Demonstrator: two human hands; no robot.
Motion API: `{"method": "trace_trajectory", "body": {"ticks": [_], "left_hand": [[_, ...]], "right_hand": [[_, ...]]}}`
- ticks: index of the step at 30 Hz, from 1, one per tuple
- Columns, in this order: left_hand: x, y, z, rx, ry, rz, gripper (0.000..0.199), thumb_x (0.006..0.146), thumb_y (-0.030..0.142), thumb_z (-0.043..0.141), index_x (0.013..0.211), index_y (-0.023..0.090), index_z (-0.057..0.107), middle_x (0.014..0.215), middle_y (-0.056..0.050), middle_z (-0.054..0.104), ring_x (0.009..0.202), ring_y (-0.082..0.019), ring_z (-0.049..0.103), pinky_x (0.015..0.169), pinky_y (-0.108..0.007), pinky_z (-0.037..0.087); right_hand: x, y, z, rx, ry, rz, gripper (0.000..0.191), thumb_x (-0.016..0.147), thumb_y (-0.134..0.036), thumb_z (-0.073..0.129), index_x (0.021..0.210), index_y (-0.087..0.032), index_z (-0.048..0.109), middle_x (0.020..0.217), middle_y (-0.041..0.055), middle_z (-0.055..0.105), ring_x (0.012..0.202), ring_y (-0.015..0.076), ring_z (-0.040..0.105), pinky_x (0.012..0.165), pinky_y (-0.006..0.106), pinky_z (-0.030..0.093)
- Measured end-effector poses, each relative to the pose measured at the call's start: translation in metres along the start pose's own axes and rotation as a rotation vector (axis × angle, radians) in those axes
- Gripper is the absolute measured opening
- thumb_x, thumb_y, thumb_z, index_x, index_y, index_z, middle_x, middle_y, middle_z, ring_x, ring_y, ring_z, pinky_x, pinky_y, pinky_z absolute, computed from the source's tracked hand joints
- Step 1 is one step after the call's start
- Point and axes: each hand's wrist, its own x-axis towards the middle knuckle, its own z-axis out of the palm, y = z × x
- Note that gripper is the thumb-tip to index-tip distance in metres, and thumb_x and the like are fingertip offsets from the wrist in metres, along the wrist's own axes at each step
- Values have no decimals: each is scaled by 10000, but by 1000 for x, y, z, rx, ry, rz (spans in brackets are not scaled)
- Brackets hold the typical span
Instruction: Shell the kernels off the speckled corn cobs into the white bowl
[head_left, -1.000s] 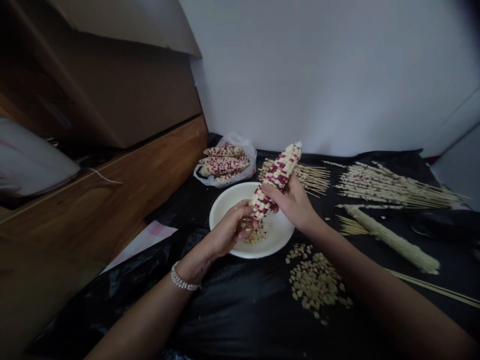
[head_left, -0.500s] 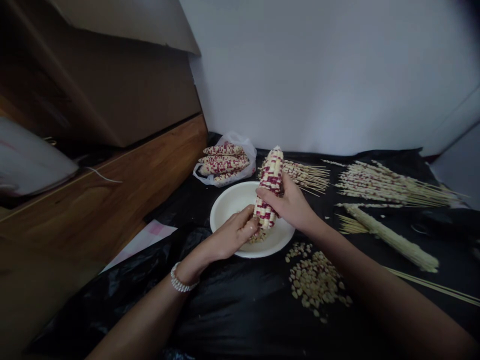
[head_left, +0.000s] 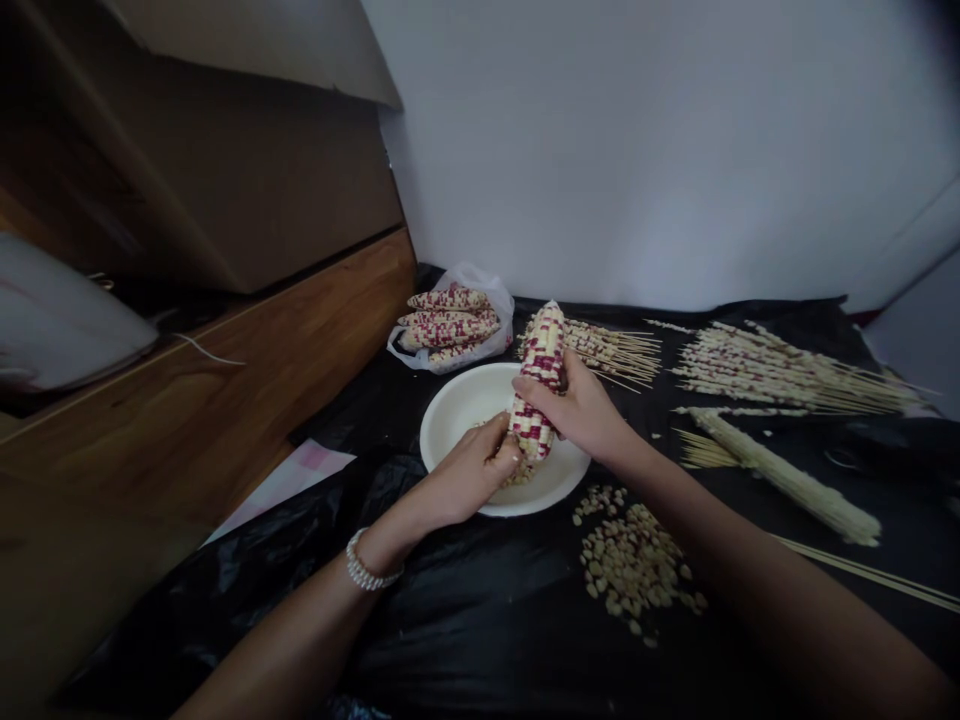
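An ear of corn (head_left: 538, 385) with cream and dark red kernels is held upright, slightly tilted, over a white bowl (head_left: 442, 440). My right hand (head_left: 581, 405) is wrapped round its middle from the right, thumb across the front. At the lower end, my left hand (head_left: 484, 465) is closed with thumb and fingers pressed against the kernels; its fingertips are partly hidden. Some loose kernels (head_left: 519, 474) lie in the bowl beneath. Just right of the bowl, a pile of loose kernels (head_left: 634, 565) is spread on black plastic sheeting (head_left: 465, 610).
Behind the bowl sits a clear plastic bag (head_left: 499, 300) with several ears of corn (head_left: 450, 325). To the right lie skewers threaded with kernels (head_left: 750, 370), a bare cob (head_left: 795, 475) and plain sticks (head_left: 870, 572). A cardboard box (head_left: 300, 180) stands at left, a white wall (head_left: 637, 150) behind.
The ear has dipped slightly lower in my right hand's grip. My left hand has shifted a little right, its thumb moving along the ear's lower end.
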Motion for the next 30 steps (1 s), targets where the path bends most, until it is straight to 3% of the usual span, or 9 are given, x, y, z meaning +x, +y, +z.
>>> {"method": "trace_trajectory", "body": {"ticks": [5, 12, 17, 20, 23, 25, 27, 30], "left_hand": [[-1, -3, 1, -17, 32, -16, 234, 979, 357, 433, 974, 196, 604, 928, -87, 669, 940, -260, 595, 803, -355, 479], [-2, -4, -6, -163, -49, -20, 340, 1013, 486, 480, 1025, 188, 643, 921, -72, 655, 842, -209, 588, 754, -318, 501], [0, -2, -9, -172, -105, 4, 309, 969, 467, 510, 1016, 178, 612, 983, -91, 667, 908, -233, 590, 797, -344, 505], [2, -4, -5, -103, -61, -1, 179, 920, 350, 527, 951, 187, 595, 979, -81, 668, 907, -235, 586, 810, -352, 492], [6, -10, 0, -154, 70, -42, 86, 845, 221, 503, 880, 197, 578, 873, -42, 644, 830, -202, 582, 756, -322, 478], [10, -15, 0, -282, 156, -93, 76, 802, 189, 487, 831, 202, 556, 754, -2, 584, 690, -152, 540, 637, -266, 437], [14, -18, -3, -408, 161, -161, 115, 762, 174, 504, 858, 202, 560, 658, 43, 520, 545, -107, 448, 526, -223, 351], [17, -18, -10, -526, 208, -211, 219, 767, 181, 551, 978, 194, 607, 656, 63, 547, 483, -84, 434, 490, -209, 336]], "right_hand": [[1, 3, 0, 43, 0, 28, 458, 780, -578, 747, 1031, -246, 557, 951, 71, 690, 910, 284, 674, 750, 438, 563], [1, 0, -1, 34, 10, 1, 423, 788, -544, 743, 1045, -245, 591, 1029, 81, 710, 985, 288, 682, 900, 482, 547], [-4, -9, -2, -51, 12, -47, 387, 773, -502, 756, 1018, -258, 583, 980, 70, 717, 981, 316, 691, 940, 518, 523], [-7, -14, -1, -102, 38, -54, 415, 757, -516, 765, 1012, -259, 561, 966, 74, 717, 971, 332, 688, 907, 524, 534], [-8, -14, 0, -60, 34, -37, 420, 768, -552, 754, 991, -256, 557, 940, 78, 711, 923, 321, 691, 855, 512, 557], [-5, -10, 0, 19, 28, -41, 420, 787, -578, 737, 998, -258, 565, 915, 73, 704, 890, 303, 693, 788, 482, 578], [-1, -4, -2, 77, 51, -68, 442, 780, -577, 750, 1030, -260, 569, 903, 67, 695, 876, 291, 693, 722, 446, 586], [7, 4, -7, 109, 102, -77, 489, 761, -566, 775, 1076, -260, 559, 886, 60, 686, 844, 280, 691, 672, 423, 586]]}}
